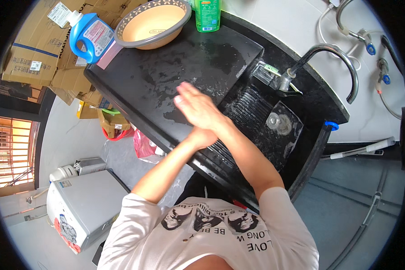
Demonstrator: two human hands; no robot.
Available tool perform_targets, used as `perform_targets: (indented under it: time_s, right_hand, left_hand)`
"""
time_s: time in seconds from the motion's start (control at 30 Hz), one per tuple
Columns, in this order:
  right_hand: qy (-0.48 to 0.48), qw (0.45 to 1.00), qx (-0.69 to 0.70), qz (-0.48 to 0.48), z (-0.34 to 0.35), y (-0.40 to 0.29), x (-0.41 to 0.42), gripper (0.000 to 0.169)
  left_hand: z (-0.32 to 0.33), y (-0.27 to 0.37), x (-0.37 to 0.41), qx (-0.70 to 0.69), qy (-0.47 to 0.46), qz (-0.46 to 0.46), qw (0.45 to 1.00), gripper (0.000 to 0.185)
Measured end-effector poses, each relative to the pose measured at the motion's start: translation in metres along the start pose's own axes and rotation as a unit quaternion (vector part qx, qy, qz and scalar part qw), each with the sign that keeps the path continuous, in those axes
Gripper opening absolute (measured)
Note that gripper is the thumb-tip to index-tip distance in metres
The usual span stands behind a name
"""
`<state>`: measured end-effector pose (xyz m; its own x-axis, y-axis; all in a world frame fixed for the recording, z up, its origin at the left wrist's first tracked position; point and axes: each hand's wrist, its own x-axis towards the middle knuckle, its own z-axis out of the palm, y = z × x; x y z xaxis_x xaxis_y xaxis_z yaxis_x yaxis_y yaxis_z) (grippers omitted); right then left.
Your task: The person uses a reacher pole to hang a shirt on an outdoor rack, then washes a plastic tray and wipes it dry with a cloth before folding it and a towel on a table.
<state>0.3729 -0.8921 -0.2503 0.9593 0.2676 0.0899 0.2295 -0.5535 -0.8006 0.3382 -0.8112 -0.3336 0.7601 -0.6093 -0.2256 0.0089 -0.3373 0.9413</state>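
Note:
My right hand (202,109) lies flat with its fingers stretched toward the upper left. Against it, and mostly beneath it, is my left hand (204,137); its fingers are largely hidden. Palm to palm or palm to back, I cannot tell. No object shows between them. Both are over the front edge of a black washing sink, left of its ribbed washboard (244,108). The wet black countertop (148,81) spreads beyond my fingertips. A curved metal faucet (327,50) rises at the back right of the basin, which has a round drain (279,122).
A blue detergent jug (92,37), a beige basin with a grey rim (152,25) and a green bottle (208,15) stand along the counter's far side. Cardboard boxes (37,57) are stacked at left. A washing machine (84,199) stands lower left; a pink plastic bag (144,145) sits on the floor.

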Motion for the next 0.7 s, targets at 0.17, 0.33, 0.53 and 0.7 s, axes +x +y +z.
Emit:
perform_targets:
  time_s: [0.17, 0.33, 0.53, 0.7]
  right_hand:
    - [-0.078, 0.955, -0.243, -0.149, 0.035, 0.040, 0.034, 0.064]
    - [0.045, 0.893, -0.438, 0.089, -0.021, 0.061, 0.030, 0.068]
    - [0.184, 0.835, -0.501, 0.131, -0.002, 0.034, 0.051, 0.061]
    - [0.089, 0.939, -0.312, -0.115, 0.126, -0.015, 0.087, 0.059]
  left_hand:
    - [-0.071, 0.065, -0.046, -0.031, -0.139, -0.207, 0.968, 0.017]
    - [-0.111, 0.055, -0.035, 0.157, 0.041, -0.016, 0.987, 0.023]
    - [-0.169, 0.025, -0.033, 0.421, 0.332, 0.157, 0.830, 0.023]
    - [-0.207, -0.012, -0.022, 0.302, 0.441, 0.133, 0.835, 0.032]
